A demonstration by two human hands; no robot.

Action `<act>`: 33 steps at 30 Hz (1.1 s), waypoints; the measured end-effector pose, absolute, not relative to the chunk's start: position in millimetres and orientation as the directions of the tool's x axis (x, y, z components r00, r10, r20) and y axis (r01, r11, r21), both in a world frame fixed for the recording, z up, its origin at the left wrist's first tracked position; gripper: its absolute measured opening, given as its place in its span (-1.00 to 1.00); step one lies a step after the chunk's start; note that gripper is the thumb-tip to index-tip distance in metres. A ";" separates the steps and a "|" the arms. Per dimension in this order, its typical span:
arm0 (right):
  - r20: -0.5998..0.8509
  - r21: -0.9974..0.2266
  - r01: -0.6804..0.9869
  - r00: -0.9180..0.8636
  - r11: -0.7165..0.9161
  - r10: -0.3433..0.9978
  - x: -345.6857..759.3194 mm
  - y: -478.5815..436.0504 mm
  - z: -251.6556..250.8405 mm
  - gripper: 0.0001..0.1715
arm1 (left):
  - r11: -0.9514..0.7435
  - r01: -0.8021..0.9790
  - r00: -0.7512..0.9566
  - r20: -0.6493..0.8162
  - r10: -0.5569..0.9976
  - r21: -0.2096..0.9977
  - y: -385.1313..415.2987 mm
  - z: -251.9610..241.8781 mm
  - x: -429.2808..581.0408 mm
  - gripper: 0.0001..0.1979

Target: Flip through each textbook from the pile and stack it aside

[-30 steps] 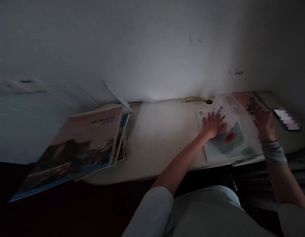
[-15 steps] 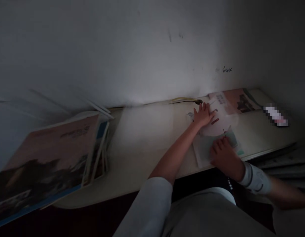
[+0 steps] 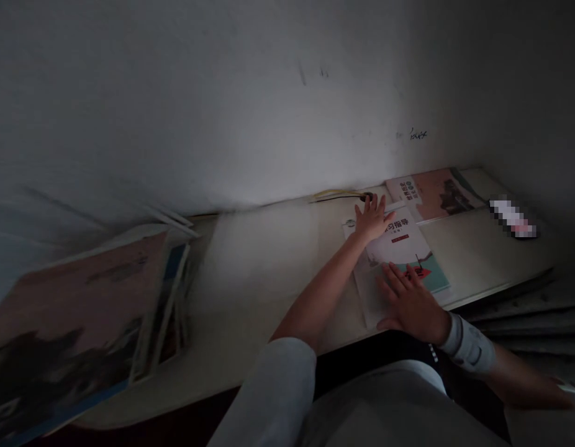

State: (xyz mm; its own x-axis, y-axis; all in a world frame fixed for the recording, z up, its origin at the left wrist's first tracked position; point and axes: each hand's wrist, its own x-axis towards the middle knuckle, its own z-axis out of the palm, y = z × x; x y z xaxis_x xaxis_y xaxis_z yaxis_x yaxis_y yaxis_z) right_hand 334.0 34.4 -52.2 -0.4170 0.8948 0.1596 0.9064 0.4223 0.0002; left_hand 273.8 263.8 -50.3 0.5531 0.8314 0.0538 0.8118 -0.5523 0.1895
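Observation:
A book (image 3: 400,249) with a white and green cover and a red picture lies on the desk in front of me. A translucent, plastic-looking sheet (image 3: 369,298) shows along its left and lower side; how the two are joined I cannot tell. My left hand (image 3: 371,220) rests with spread fingers on the book's upper left part. Lower down, my right hand (image 3: 413,305) lies with stretched fingers across the sheet and the book's lower part, hiding some of the red picture. Neither hand grips anything.
Behind the book, a pink book (image 3: 436,194) lies near the wall. A pixelated object (image 3: 513,216) is on the desk at right. Several large books (image 3: 82,310) stand at left. A yellow cable (image 3: 334,193) runs along the wall to a hole. The desk (image 3: 259,267) has a front edge near my body.
My right hand has gone from curled fingers to stretched, flat ones. The book's print and red picture, hazy before, now show clearly. My left hand stays on the upper part. The view has shifted slightly.

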 end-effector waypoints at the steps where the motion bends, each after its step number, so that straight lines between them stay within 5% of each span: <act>1: 0.161 -0.001 0.901 -0.428 0.434 0.889 332.3 34.6 -55.0 -0.12 | -0.558 0.810 0.563 0.030 0.826 0.180 265.3 -51.0 274.5 -0.23; 6: 0.131 -0.036 0.874 -0.477 0.485 0.869 331.9 41.0 -60.2 -0.10 | -0.575 0.800 0.590 -0.047 0.806 0.172 266.6 -56.3 282.4 -0.20; 15: 0.125 -0.030 0.969 -0.242 0.247 0.962 391.3 76.3 -68.2 -0.26 | -0.488 0.796 0.518 0.014 0.855 0.358 283.0 -44.9 290.6 -0.44; 19: 0.188 -0.158 0.980 0.149 -0.120 0.971 440.4 90.1 -63.2 -0.32 | -0.459 0.783 0.541 -0.096 0.836 0.420 297.0 -33.8 282.1 -0.69; 21: 0.088 -0.295 0.924 0.280 -0.244 0.956 462.5 100.8 -56.7 -0.40 | -0.459 0.768 0.561 -0.125 0.818 0.447 296.9 -31.2 272.1 -0.78; 24: -0.083 -0.445 0.871 0.193 -0.210 0.978 478.5 117.5 -50.0 -0.58 | -0.437 0.739 0.575 -0.141 0.806 0.512 285.6 -30.8 248.3 -0.85; 28: -0.089 -0.575 0.818 -0.021 -0.034 0.996 465.2 137.9 -43.1 -0.82 | -0.349 0.690 0.526 -0.108 0.843 0.634 254.6 -32.1 205.1 -0.80; 33: 0.000 -0.670 0.736 -0.122 0.090 0.993 422.6 167.7 -19.9 -0.90 | 0.104 0.271 0.298 -0.186 0.936 0.957 205.5 -27.4 145.3 -0.78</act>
